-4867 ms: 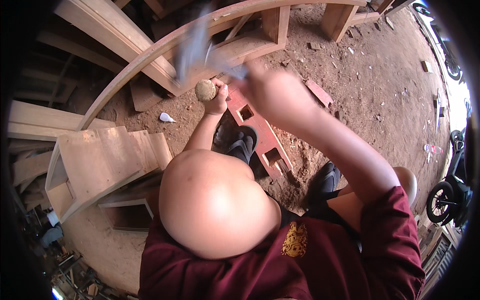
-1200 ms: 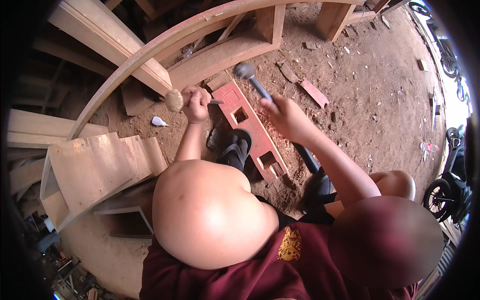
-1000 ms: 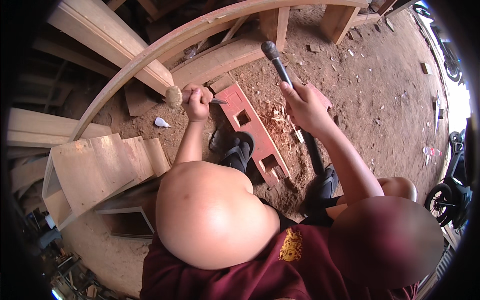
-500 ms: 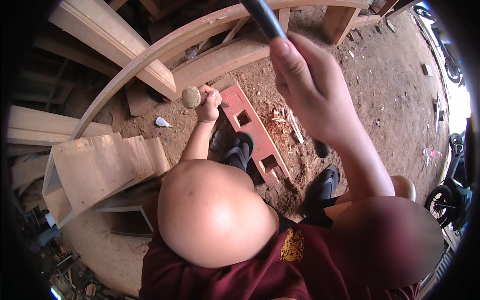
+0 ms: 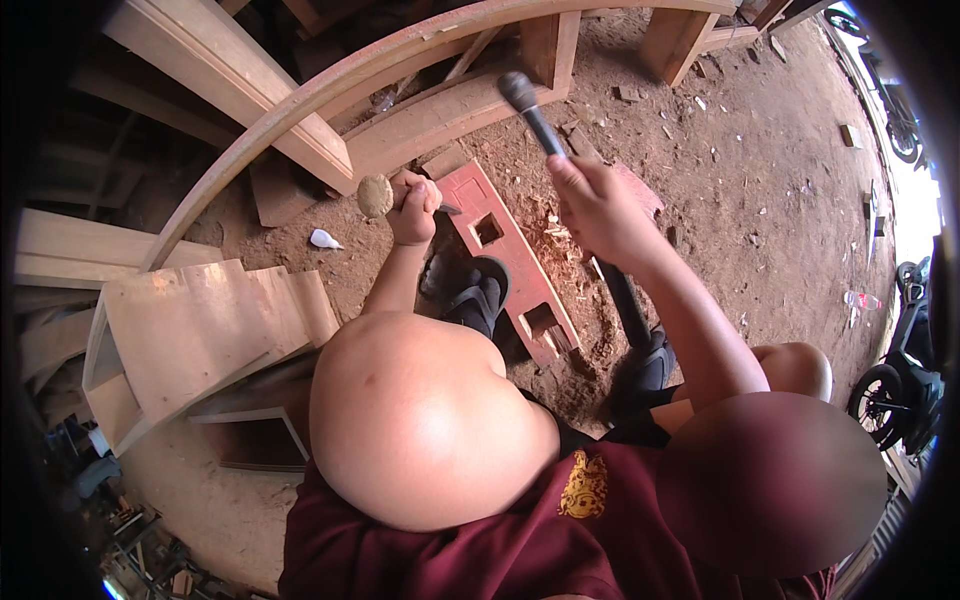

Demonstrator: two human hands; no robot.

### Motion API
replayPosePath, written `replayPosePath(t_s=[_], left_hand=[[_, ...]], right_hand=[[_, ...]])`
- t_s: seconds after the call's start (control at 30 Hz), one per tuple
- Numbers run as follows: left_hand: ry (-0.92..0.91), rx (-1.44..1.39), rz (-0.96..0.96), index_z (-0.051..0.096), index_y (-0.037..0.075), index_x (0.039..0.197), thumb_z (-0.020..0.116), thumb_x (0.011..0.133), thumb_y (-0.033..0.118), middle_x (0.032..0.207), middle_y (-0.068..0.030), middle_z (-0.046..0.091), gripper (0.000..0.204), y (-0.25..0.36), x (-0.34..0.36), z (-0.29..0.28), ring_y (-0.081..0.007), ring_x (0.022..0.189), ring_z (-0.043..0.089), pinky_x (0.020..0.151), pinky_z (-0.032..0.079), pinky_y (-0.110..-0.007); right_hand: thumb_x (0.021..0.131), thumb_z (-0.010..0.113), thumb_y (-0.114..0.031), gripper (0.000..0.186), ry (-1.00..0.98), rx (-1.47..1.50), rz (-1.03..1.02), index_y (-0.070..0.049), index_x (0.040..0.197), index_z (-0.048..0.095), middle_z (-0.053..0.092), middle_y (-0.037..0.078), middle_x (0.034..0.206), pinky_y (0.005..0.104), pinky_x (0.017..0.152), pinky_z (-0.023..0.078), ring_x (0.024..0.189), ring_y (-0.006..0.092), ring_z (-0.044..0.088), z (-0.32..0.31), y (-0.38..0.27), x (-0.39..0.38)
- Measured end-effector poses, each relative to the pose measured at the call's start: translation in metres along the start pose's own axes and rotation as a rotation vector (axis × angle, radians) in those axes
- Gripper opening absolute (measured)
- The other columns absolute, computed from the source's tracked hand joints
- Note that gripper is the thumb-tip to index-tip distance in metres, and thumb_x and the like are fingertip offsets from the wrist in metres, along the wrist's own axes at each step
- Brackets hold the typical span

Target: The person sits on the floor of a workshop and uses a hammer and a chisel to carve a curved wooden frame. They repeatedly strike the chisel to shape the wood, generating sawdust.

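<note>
My left hand (image 5: 414,212) is closed round a chisel with a round pale-topped wooden handle (image 5: 376,197); its metal blade (image 5: 447,207) rests at the upper left edge of a red-painted board (image 5: 510,268). That board lies on the dirt, with a marked square outline at its upper end and two square holes (image 5: 487,229) cut along it. My right hand (image 5: 604,215) grips a long dark-handled hammer, whose head (image 5: 517,92) is raised to the right of the chisel. Pale wood chips (image 5: 558,232) lie beside the board's right side.
A curved wooden frame (image 5: 280,112) arches across the back and left. Stacked boards (image 5: 190,340) sit at the left by my knee. My sandalled feet (image 5: 478,295) flank the red board. Motorbikes (image 5: 880,400) stand at the right, near a plastic bottle (image 5: 861,301). A small white bottle (image 5: 324,239) lies on the ground.
Since half a second ago the hammer and my right hand have come down from high, close to the camera, toward the board. My left hand still holds the chisel in nearly the same place.
</note>
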State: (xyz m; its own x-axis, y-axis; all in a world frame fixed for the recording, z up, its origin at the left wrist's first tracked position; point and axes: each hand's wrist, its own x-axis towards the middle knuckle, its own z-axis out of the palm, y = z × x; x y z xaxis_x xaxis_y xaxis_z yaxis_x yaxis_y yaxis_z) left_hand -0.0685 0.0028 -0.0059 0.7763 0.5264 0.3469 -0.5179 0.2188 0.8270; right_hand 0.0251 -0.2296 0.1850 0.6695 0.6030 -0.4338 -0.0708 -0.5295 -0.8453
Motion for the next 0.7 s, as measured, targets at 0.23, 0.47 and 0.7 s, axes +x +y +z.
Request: replayPosePath(t_s=[0.23, 0.47, 0.7], left_hand=[[-0.014, 0.025, 0.039, 0.043, 0.007, 0.074, 0.052, 0.091, 0.013, 0.054, -0.0005, 0.041, 0.020, 0.006, 0.003, 0.003, -0.0096, 0.046, 0.036, 0.046, 0.034, -0.027], [-0.007, 0.026, 0.028, 0.042, 0.007, 0.073, 0.052, 0.091, 0.014, 0.055, -0.0005, 0.041, 0.022, 0.001, 0.006, 0.004, -0.0098, 0.047, 0.037, 0.046, 0.035, -0.026], [0.010, 0.073, 0.032, 0.042, 0.007, 0.073, 0.052, 0.088, 0.014, 0.050, -0.0025, 0.039, 0.019, 0.002, 0.006, 0.001, -0.0114, 0.043, 0.035, 0.045, 0.036, -0.030]], right_hand=[[0.103, 0.040, -0.044, 0.044, 0.003, 0.220, -0.013, -0.007, 0.080, 0.046, 0.042, -0.004, 0.060, 0.0257, 0.043, 0.036, 0.047, 0.0067, 0.039, -0.022, -0.003, 0.000], [0.104, 0.038, -0.041, 0.039, -0.025, 0.266, -0.053, -0.011, 0.081, 0.042, 0.031, -0.008, 0.059, 0.0219, 0.042, 0.025, 0.046, 0.0032, 0.027, -0.019, -0.012, -0.008], [0.103, 0.041, -0.044, 0.045, -0.034, 0.192, -0.061, -0.006, 0.079, 0.046, 0.042, -0.003, 0.060, 0.0261, 0.043, 0.035, 0.049, 0.0069, 0.039, -0.020, -0.016, -0.008]])
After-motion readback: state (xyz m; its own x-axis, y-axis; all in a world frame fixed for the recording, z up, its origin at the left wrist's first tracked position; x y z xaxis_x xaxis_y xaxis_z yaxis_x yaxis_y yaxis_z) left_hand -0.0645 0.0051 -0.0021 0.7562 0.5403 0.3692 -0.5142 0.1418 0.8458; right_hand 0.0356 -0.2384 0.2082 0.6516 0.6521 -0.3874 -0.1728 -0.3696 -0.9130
